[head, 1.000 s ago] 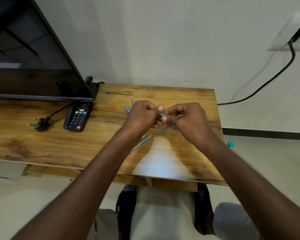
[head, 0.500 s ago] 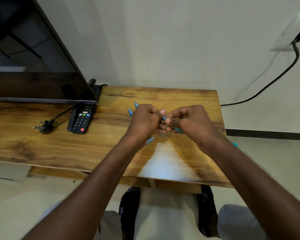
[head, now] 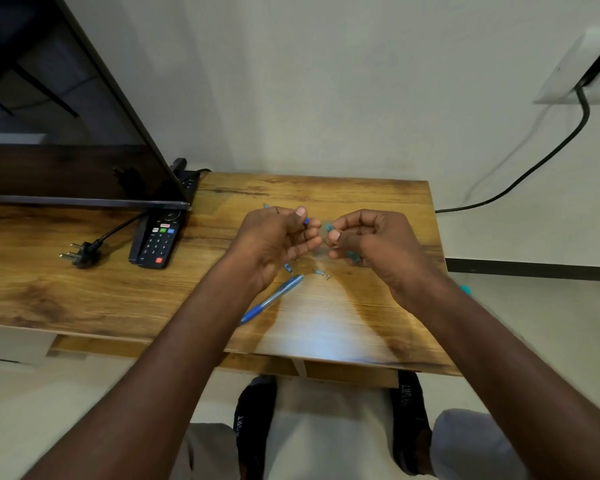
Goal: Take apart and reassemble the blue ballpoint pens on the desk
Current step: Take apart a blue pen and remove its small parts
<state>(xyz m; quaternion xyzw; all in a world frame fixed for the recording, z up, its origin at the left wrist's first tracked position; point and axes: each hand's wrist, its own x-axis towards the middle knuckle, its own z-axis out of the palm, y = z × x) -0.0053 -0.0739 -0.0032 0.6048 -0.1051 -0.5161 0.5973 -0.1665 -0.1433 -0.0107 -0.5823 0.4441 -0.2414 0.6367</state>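
Note:
My left hand (head: pixel 278 240) grips one blue pen piece, of which only a small blue end (head: pixel 306 221) shows past the thumb. My right hand (head: pixel 371 242) pinches a translucent blue-green pen piece (head: pixel 327 226), with more of that piece showing below the fingers. The two hands are a short gap apart above the wooden desk (head: pixel 343 323). A whole blue pen (head: pixel 272 298) lies on the desk under my left wrist. Small loose parts (head: pixel 321 273) and a short blue tip piece (head: pixel 288 268) lie between the hands. Another blue pen end (head: pixel 265 205) peeks out behind my left hand.
A black remote (head: pixel 156 240) and a loose black plug (head: pixel 80 254) with its cord lie at the left, under the edge of a dark screen (head: pixel 66 133). A black cable (head: pixel 534 168) runs down the wall on the right. The desk's right edge is close to my right hand.
The hands have pulled apart: the pen piece that bridged them now shows as two separate pieces, one in each hand. The whole pen under my left wrist is more exposed.

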